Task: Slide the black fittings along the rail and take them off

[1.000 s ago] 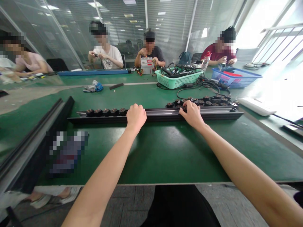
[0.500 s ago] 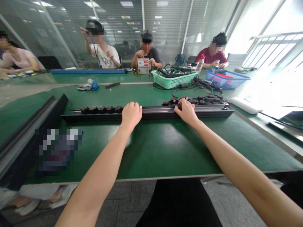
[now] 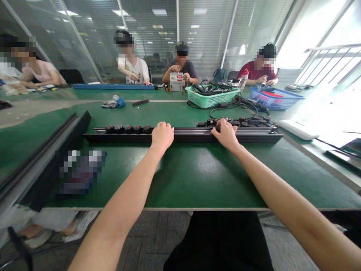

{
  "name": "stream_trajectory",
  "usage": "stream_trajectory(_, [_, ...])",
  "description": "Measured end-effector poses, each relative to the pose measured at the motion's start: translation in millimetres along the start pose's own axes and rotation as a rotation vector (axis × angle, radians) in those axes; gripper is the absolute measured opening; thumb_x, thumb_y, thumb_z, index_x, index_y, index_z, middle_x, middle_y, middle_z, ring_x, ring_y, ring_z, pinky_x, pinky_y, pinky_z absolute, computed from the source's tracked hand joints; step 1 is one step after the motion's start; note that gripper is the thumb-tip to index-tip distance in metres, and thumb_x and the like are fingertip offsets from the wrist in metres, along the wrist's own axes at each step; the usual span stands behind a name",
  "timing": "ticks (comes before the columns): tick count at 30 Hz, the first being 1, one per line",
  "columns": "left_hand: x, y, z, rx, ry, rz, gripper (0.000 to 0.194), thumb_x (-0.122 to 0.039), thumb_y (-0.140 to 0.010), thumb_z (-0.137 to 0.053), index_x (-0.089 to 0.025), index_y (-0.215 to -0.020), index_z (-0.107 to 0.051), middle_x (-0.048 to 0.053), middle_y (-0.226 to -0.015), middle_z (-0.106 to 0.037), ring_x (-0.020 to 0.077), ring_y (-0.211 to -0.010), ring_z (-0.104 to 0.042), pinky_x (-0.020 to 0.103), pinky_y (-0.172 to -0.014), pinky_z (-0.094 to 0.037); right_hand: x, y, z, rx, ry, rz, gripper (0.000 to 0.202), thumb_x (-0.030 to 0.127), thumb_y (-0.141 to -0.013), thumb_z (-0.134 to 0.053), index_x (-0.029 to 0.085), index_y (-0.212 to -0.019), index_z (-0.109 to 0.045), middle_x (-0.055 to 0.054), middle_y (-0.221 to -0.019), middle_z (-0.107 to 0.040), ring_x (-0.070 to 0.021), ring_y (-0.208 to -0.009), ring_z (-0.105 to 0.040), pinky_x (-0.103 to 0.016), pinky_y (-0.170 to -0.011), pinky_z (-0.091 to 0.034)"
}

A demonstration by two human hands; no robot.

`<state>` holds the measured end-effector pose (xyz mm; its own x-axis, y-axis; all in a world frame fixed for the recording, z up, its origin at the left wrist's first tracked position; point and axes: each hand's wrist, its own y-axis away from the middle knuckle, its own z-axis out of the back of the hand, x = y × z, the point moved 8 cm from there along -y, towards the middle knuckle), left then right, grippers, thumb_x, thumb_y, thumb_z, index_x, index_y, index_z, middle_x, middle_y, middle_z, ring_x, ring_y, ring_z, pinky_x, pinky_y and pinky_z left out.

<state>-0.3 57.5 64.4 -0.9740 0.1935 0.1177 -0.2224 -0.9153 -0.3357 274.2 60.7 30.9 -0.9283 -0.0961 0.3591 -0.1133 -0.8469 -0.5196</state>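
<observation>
Bench (image 3: 197, 180): green. Black rail (image 3: 194, 138): lies across it, likely stiff, slick; best held by both long edges. My left fingers (image 3: 163, 126): curled at the rail, grasp hidden. My right fingers (image 3: 216, 132): pinching a small dark piece (image 3: 218, 128), probably light. Similar pieces (image 3: 242, 121): clustered behind.

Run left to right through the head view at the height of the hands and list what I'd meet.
Angled dark rail → row of small black parts → left hand → right hand → flat white object.

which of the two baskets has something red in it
The blue basket, on the right; the green basket to its left shows dark cables, nothing red.
</observation>
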Motion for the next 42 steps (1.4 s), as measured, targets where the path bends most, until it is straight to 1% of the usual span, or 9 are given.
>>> stream_trajectory(6, [0.0,1.4,-0.5,0.040,-0.006,0.011,0.045,-0.028,-0.110,-0.029,-0.006,-0.127,-0.064,0.022,-0.125,-0.065,0.0328,-0.120,-0.062,0.040,-0.096,-0.053,-2.9,-1.2,-0.1,-0.004,0.005,-0.003,0.022,0.034,-0.091,-0.051,0.021,-0.108,-0.056,-0.017,-0.110,-0.068,-0.0366,-0.106,-0.056,-0.054,-0.095,-0.039])
stream_trajectory(10, [0.3,1.7,-1.3,0.087,0.000,-0.015,0.045,-0.024,-0.110,-0.026,-0.006,-0.128,-0.063,0.022,-0.127,-0.064,0.0316,-0.122,-0.063,0.038,-0.095,-0.054,-5.6,-1.6,-2.0,-0.008,0.027,-0.003,0.023,0.035,-0.090,-0.051,0.021,-0.108,-0.056,-0.017,-0.112,-0.067,-0.0363,-0.106,-0.055,-0.052,-0.094,-0.041])
stream_trajectory(15, [1.2,1.7,-0.2,0.073,-0.005,-0.016,0.042,-0.016,-0.107,-0.029,-0.005,-0.127,-0.064,0.023,-0.127,-0.064,0.0322,-0.122,-0.063,0.039,-0.094,-0.056,-5.7,-1.8,-1.8,-0.019,0.025,0.010,0.023,0.034,-0.090,-0.051,0.021,-0.108,-0.057,-0.018,-0.112,-0.067,-0.0359,-0.105,-0.053,-0.052,-0.091,-0.043])
stream_trajectory(18, [1.4,1.8,-0.7,0.079,-0.012,-0.028,0.040,-0.008,-0.103,-0.033,-0.006,-0.127,-0.065,0.022,-0.128,-0.065,0.0317,-0.121,-0.064,0.038,-0.093,-0.057,-4.5,-1.4,-0.7,-0.004,0.039,0.001,0.023,0.033,-0.090,-0.051,0.021,-0.108,-0.057,-0.019,-0.114,-0.067,-0.0361,-0.105,-0.052,-0.051,-0.091,-0.043])
stream_trajectory(20, [1.8,1.6,-1.0,0.088,-0.020,-0.032,0.040,-0.007,-0.101,-0.034,-0.007,-0.126,-0.065,0.022,-0.127,-0.065,0.0315,-0.120,-0.065,0.038,-0.092,-0.057,-3.7,-1.2,0.2,0.010,0.042,-0.005,0.023,0.033,-0.091,-0.051,0.020,-0.109,-0.057,-0.019,-0.115,-0.067,-0.0363,-0.105,-0.052,-0.051,-0.091,-0.043])
stream_trajectory(25, [1.1,1.5,2.4,0.071,-0.008,-0.028,0.044,-0.021,-0.109,-0.027,-0.007,-0.124,-0.066,0.021,-0.125,-0.066,0.0326,-0.120,-0.066,0.041,-0.092,-0.058,-2.6,-1.8,1.6,0.029,0.007,-0.010,0.022,0.034,-0.091,-0.049,0.020,-0.108,-0.057,-0.019,-0.113,-0.067,-0.0368,-0.106,-0.053,-0.054,-0.093,-0.042])
stream_trajectory(27, [0.3,2.0,3.1,0.069,0.003,-0.023,0.045,-0.023,-0.111,-0.027,-0.007,-0.123,-0.067,0.020,-0.125,-0.066,0.0324,-0.120,-0.066,0.041,-0.093,-0.057,-2.9,-2.3,1.1,0.039,0.006,-0.020,0.023,0.034,-0.091,-0.049,0.020,-0.108,-0.057,-0.019,-0.112,-0.067,-0.0371,-0.105,-0.054,-0.055,-0.093,-0.042])
stream_trajectory(33, [-0.4,1.3,2.8,0.056,0.002,-0.011,0.047,-0.026,-0.111,-0.027,-0.007,-0.123,-0.067,0.021,-0.124,-0.067,0.0320,-0.119,-0.066,0.039,-0.093,-0.056,-4.2,-3.8,1.3,0.056,0.018,-0.028,0.025,0.033,-0.091,-0.051,0.020,-0.111,-0.056,-0.020,-0.115,-0.067,-0.0379,-0.107,-0.056,-0.050,-0.091,-0.043])
stream_trajectory(42, [0.1,1.8,2.8,0.050,-0.026,-0.033,0.048,-0.027,-0.111,-0.026,-0.007,-0.121,-0.068,0.019,-0.121,-0.068,0.0327,-0.114,-0.069,0.041,-0.089,-0.057,-7.2,-7.8,0.0,0.088,-0.013,-0.004,0.020,0.033,-0.090,-0.054,0.021,-0.107,-0.055,-0.019,-0.112,-0.069,-0.0369,-0.105,-0.060,-0.044,-0.086,-0.044])
